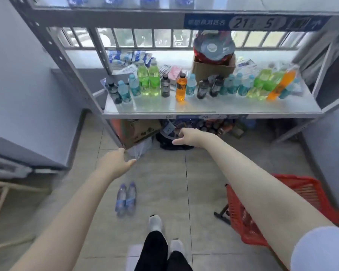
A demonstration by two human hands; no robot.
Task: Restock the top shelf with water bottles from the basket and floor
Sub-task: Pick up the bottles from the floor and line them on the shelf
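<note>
Black-trousered legs (157, 251) and white shoes (155, 222) stood on the tiled floor (164, 182) at the bottom of the view. Just ahead and left of the shoes, two water bottles (131, 198) lay side by side and touching on the floor. Their long axes ran towards the shelving, narrow ends pointing away from the person and tilted slightly right, blue labels facing up.

A red basket (241, 212) sat on the floor to the right, its inside mostly hidden behind the right forearm. Both arms reached forward. The left hand (115, 159) was empty, fingers relaxed and thumb out, near the corner of a cardboard box (139, 130) under the lowest shelf. The right hand (186, 136) was empty too, fingers loosely curled downward above a dark bag (170, 145).

Higher up, coloured drinks (180, 87) lined the middle shelf (204, 109). On the top shelf (106, 16), blurred bottle bases (147, 0) showed at the frame's edge.
</note>
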